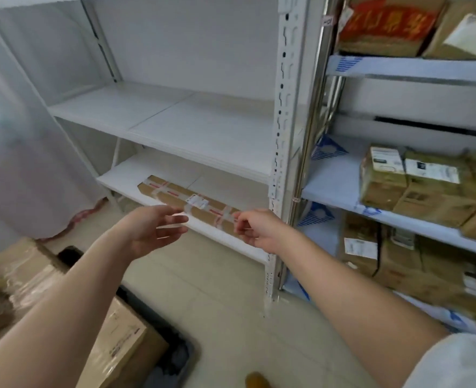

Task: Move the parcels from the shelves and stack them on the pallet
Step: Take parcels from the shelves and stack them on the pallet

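Both grips empty: left hand [158, 228] spread, right hand [255, 226] loosely curled, before long parcel [175, 196].

I get one view only, worn on the head (wide-angle). It looks forward and down, close on the white shelf unit [192, 130] and pale floor [231, 317].

Long flat brown parcel [187, 204] (clear tape bands, white label) lies on the low white shelf [119, 179].
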A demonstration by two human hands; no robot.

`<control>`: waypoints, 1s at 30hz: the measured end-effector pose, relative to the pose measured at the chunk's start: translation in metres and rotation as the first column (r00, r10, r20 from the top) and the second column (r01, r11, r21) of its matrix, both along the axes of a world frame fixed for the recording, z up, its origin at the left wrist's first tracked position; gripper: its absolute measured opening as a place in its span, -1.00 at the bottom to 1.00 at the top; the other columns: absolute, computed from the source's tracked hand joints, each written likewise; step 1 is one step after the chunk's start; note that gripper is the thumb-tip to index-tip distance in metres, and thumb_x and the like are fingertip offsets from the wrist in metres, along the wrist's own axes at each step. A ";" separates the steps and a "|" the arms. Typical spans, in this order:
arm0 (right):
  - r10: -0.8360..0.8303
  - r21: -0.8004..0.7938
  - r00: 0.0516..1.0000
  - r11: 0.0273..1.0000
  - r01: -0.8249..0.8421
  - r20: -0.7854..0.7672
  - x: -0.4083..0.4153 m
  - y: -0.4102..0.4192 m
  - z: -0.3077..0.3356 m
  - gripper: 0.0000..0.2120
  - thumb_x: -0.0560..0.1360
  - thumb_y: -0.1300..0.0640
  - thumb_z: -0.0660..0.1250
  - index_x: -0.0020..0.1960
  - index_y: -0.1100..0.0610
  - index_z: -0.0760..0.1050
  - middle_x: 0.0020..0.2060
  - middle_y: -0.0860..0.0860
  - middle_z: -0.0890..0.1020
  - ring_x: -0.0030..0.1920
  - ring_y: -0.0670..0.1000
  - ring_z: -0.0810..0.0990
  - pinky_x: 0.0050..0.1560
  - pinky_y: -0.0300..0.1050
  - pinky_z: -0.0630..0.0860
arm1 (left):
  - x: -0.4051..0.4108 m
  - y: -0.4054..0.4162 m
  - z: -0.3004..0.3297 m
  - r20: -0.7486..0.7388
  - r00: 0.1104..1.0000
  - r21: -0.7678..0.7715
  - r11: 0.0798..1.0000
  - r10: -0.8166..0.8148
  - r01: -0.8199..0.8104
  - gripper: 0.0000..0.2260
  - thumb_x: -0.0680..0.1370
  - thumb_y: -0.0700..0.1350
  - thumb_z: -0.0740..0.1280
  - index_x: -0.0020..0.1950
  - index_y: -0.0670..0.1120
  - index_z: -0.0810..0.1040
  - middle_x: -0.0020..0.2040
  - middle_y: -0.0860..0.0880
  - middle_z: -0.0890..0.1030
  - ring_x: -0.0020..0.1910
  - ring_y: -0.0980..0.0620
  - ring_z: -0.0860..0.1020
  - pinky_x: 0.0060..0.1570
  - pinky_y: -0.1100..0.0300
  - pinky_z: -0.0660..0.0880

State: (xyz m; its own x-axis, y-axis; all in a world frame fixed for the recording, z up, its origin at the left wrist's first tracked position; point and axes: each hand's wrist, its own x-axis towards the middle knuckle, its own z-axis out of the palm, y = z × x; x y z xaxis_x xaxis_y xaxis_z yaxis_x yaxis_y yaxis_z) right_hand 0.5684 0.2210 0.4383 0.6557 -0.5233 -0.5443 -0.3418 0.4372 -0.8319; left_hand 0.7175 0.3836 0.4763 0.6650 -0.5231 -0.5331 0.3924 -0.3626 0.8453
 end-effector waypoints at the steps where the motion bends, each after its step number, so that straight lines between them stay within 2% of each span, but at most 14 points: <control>1: 0.015 0.018 1.000 1.000 -0.015 -0.013 -0.017 0.004 -0.003 -0.79 0.52 0.36 0.22 -0.12 0.12 0.55 -0.33 0.03 0.56 -0.29 -0.03 0.55 -0.08 -0.14 0.43 | -0.009 0.000 -0.002 -0.013 1.000 0.008 1.000 0.003 -0.003 -0.86 0.64 -0.16 0.25 0.11 -0.16 0.57 -0.05 -0.11 0.67 -0.09 -0.09 0.65 -0.12 0.12 0.55; 4: 0.013 0.048 0.999 0.999 -0.012 -0.031 -0.068 0.004 -0.008 -0.84 0.56 0.31 0.23 -0.07 0.11 0.54 -0.33 0.01 0.58 -0.28 -0.04 0.56 -0.13 -0.17 0.43 | -0.034 -0.011 -0.001 -0.053 0.996 0.010 0.998 0.070 -0.070 -0.89 0.64 -0.18 0.23 0.02 -0.16 0.54 -0.08 -0.10 0.64 -0.14 -0.05 0.61 -0.22 0.15 0.58; 6: -0.051 0.043 0.998 0.998 0.053 -0.036 -0.103 -0.005 -0.008 -0.85 0.57 0.30 0.23 -0.04 0.13 0.55 -0.31 0.02 0.58 -0.29 -0.05 0.56 -0.21 -0.21 0.43 | -0.053 -0.026 0.003 -0.073 0.992 -0.011 0.995 0.101 -0.102 -0.87 0.64 -0.20 0.21 -0.07 -0.14 0.51 -0.15 -0.07 0.63 -0.18 -0.01 0.58 -0.30 0.22 0.57; 8: -0.127 0.022 0.991 0.992 0.128 -0.032 -0.137 -0.019 -0.007 -0.85 0.59 0.29 0.22 -0.03 0.15 0.55 -0.29 0.03 0.57 -0.28 -0.05 0.55 -0.21 -0.21 0.44 | -0.077 -0.045 0.007 -0.084 0.993 -0.039 0.995 0.088 -0.092 -0.86 0.64 -0.21 0.21 -0.10 -0.13 0.50 -0.23 -0.05 0.63 -0.22 0.00 0.58 -0.36 0.25 0.56; 12: -0.261 -0.005 0.965 0.965 0.261 -0.034 -0.202 -0.049 -0.005 -0.85 0.59 0.25 0.22 0.01 0.14 0.56 -0.26 0.03 0.59 -0.24 -0.04 0.57 -0.16 -0.19 0.48 | -0.132 -0.085 0.006 -0.108 0.994 -0.066 0.998 -0.017 0.010 -0.88 0.63 -0.22 0.22 -0.06 -0.17 0.52 -0.11 -0.10 0.61 -0.17 -0.03 0.58 -0.18 0.17 0.51; 16: -0.315 0.013 0.949 0.949 0.315 -0.026 -0.263 -0.076 -0.008 -0.86 0.60 0.25 0.22 -0.02 0.12 0.55 -0.29 0.02 0.57 -0.25 -0.05 0.55 -0.21 -0.20 0.48 | -0.185 -0.133 0.006 -0.103 0.990 -0.060 0.994 -0.092 0.086 -0.87 0.63 -0.23 0.20 -0.06 -0.17 0.51 -0.11 -0.10 0.60 -0.15 -0.04 0.57 -0.16 0.17 0.50; 21: -0.347 0.036 0.935 0.936 0.350 -0.065 -0.351 -0.121 -0.025 -0.82 0.60 0.25 0.24 0.14 0.17 0.56 -0.28 0.03 0.60 -0.28 -0.07 0.57 -0.16 -0.21 0.49 | -0.266 -0.212 -0.006 -0.119 0.986 -0.050 0.993 -0.113 0.107 -0.83 0.65 -0.24 0.15 -0.10 -0.16 0.48 -0.15 -0.08 0.57 -0.20 -0.01 0.54 -0.19 0.21 0.47; 24: -0.401 0.046 0.911 0.913 0.406 -0.093 -0.418 -0.157 -0.038 -0.83 0.60 0.25 0.25 0.13 0.17 0.56 -0.27 0.03 0.61 -0.26 -0.06 0.56 -0.16 -0.21 0.47 | -0.332 -0.269 -0.022 -0.138 0.970 -0.040 0.980 -0.201 0.197 -0.87 0.64 -0.24 0.19 -0.06 -0.18 0.49 -0.17 -0.09 0.56 -0.20 -0.01 0.53 -0.20 0.19 0.47; 28: -0.538 0.046 0.824 0.832 0.553 -0.180 -0.495 -0.207 -0.063 -0.87 0.60 0.23 0.25 0.09 0.15 0.56 -0.28 0.01 0.60 -0.28 -0.07 0.55 -0.24 -0.23 0.45 | -0.414 -0.323 -0.045 -0.142 0.916 -0.027 0.926 -0.376 0.376 -0.92 0.62 -0.21 0.27 0.04 -0.16 0.55 -0.15 -0.09 0.61 -0.17 -0.04 0.58 -0.20 0.16 0.52; 30: -0.579 0.054 0.784 0.796 0.603 -0.222 -0.519 -0.229 -0.073 -0.86 0.61 0.22 0.24 0.11 0.15 0.54 -0.25 0.01 0.58 -0.26 -0.08 0.53 -0.22 -0.25 0.44 | -0.437 -0.338 -0.058 -0.163 0.878 -0.031 0.892 -0.450 0.451 -0.89 0.62 -0.22 0.26 0.09 -0.19 0.55 -0.08 -0.12 0.63 -0.10 -0.09 0.60 -0.12 0.13 0.55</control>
